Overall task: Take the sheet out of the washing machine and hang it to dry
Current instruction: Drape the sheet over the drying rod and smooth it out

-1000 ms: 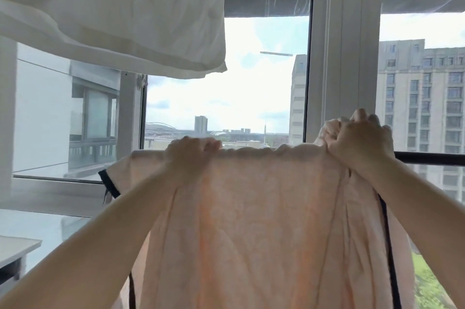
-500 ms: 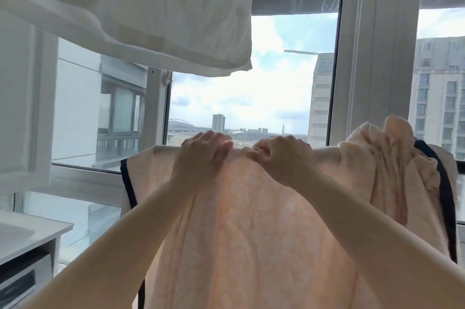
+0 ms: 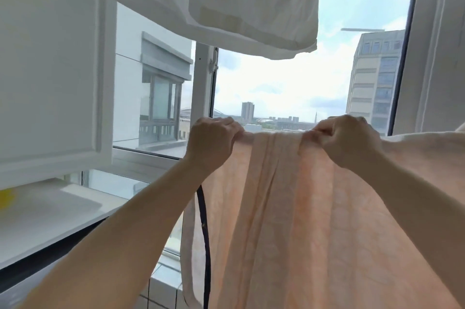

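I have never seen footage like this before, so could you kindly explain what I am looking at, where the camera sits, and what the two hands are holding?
There is no machine here: a person wears a wide-angle camera on the head, so you see their own two bare arms reaching forward. The left hand and the right hand each grip the top edge of a peach-coloured sheet with dark trim, which hangs down in front of a window. What the sheet hangs over is hidden by the cloth. Above, a white cloth already hangs. At the left is a white cabinet door, and below it a white countertop bearing something blurred and yellow. Buildings show outside.
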